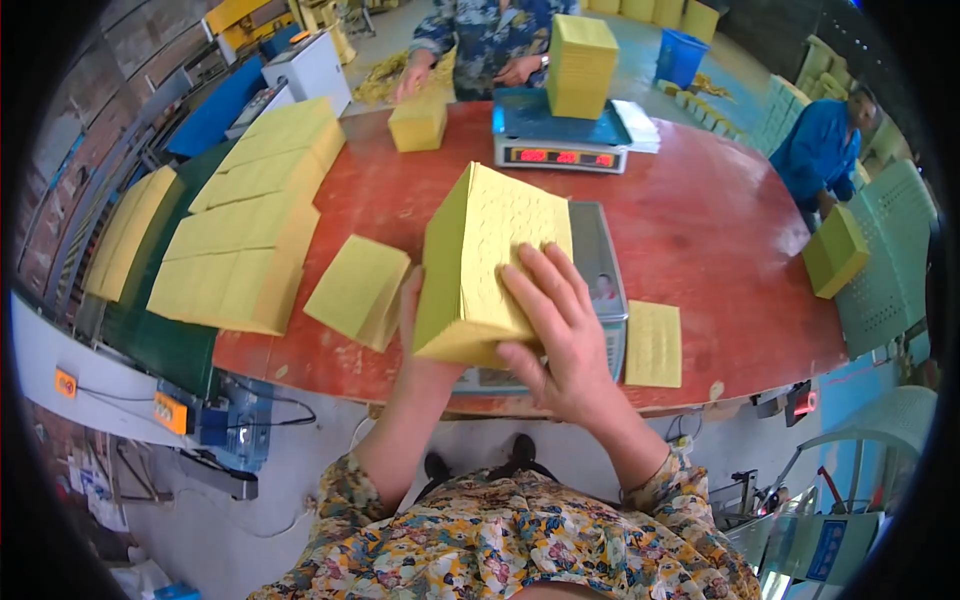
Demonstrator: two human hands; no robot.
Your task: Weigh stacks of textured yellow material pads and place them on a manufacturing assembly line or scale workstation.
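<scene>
A thick stack of yellow paper sheets [500, 230] is held tilted above the near side of the red table. My left hand [412, 310] grips it from the left side, its fingers mostly hidden behind the stack. Across the stack's near right part lies my right hand [560, 325], fingers on the textured top face and thumb at the lower edge. Under the stack, a grey weighing scale [612, 285] is partly covered. Left of my hands, a smaller yellow paper stack [360, 285] rests on the table, and a thin yellow pile [653, 345] lies right of the scale.
Several yellow stacks [235, 235] stand in rows at left beside a green conveyor belt [150, 325]. Across the red table [720, 240], a second scale [560, 150] bears a tall yellow stack [582, 70]. A person in camouflage [490, 45] stands there; another in blue [815, 150] is at right.
</scene>
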